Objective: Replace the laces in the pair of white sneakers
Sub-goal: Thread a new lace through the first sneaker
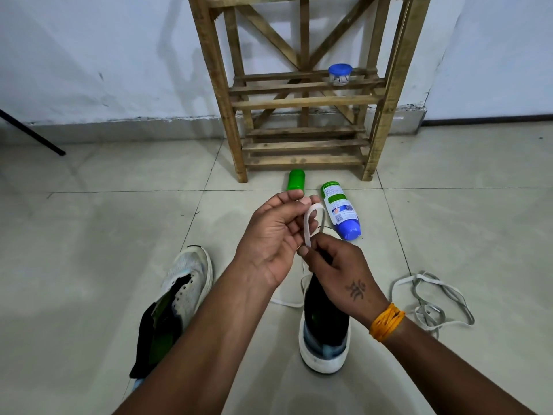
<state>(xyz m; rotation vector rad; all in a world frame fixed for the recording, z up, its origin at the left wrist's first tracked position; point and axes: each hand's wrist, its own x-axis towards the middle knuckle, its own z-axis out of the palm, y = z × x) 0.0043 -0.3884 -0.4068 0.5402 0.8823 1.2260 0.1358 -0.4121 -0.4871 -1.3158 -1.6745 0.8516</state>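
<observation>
Two white sneakers stand on the tiled floor. The left sneaker (187, 287) has bare eyelets and its dark tongue folded out. The right sneaker (324, 333) sits under my hands, its front hidden by them. A white lace (309, 226) forms a loop above that shoe. My left hand (273, 235) pinches the loop's top between thumb and fingers. My right hand (335, 271) pinches the lace lower down, just over the shoe. A stretch of lace (285, 302) trails on the floor left of the right sneaker. A loose greyish-white lace (431, 304) lies tangled at the right.
A wooden slatted rack (302, 94) stands against the white wall, with a small blue-lidded jar (339, 74) on a shelf. A green bottle (296, 181) and a white-and-blue bottle (341, 214) lie on the floor before it. A black rod (33, 133) slants at the left.
</observation>
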